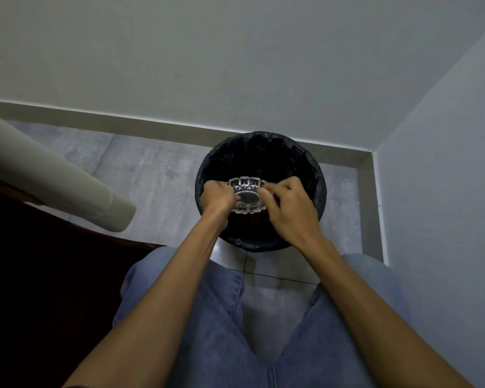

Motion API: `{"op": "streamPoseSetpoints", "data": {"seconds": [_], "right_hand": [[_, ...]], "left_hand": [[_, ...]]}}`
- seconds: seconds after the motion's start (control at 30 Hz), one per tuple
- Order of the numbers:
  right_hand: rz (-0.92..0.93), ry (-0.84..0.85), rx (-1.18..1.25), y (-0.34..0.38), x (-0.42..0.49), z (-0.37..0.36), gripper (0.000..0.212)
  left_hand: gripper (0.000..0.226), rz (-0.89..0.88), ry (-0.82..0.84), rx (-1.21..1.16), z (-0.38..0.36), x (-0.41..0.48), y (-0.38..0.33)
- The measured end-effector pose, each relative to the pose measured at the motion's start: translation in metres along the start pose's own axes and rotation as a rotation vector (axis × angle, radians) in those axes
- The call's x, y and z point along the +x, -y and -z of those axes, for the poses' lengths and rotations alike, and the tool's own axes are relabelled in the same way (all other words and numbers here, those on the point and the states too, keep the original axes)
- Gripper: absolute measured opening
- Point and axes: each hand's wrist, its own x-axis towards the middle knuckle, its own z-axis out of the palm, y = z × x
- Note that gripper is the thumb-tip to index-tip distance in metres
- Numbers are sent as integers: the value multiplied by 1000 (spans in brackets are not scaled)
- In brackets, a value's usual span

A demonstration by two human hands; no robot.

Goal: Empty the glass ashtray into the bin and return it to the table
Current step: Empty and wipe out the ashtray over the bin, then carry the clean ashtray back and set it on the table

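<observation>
Ashtray (246,195) clear cut glass, tipped over bin (263,152), gripped by both hands: left (217,196), right (289,208).

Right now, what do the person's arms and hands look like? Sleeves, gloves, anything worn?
Both forearms are bare right up to the bottom edge of the picture: no sleeves show. The left hand and right hand are bare too, with no gloves. No watch, bracelet or ring can be seen. Blue denim jeans cover the legs below the arms.
</observation>
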Motion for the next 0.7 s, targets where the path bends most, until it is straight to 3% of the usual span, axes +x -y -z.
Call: {"op": "streamPoseSetpoints", "data": {"seconds": [0.17,0.27,0.47,0.7], "right_hand": [[-321,176,254,-1,20,2,45],[-398,133,391,20,20,14,32],[-412,16,470,81,-11,68,32],[-383,18,486,189,-36,205,38]], "left_hand": [[25,-12,12,-150,-3,-1,1],[25,-19,9,-228,4,-14,-12],[34,11,-45,-210,52,-96,-68],[30,35,-78,-176,122,-216,-182]]}}
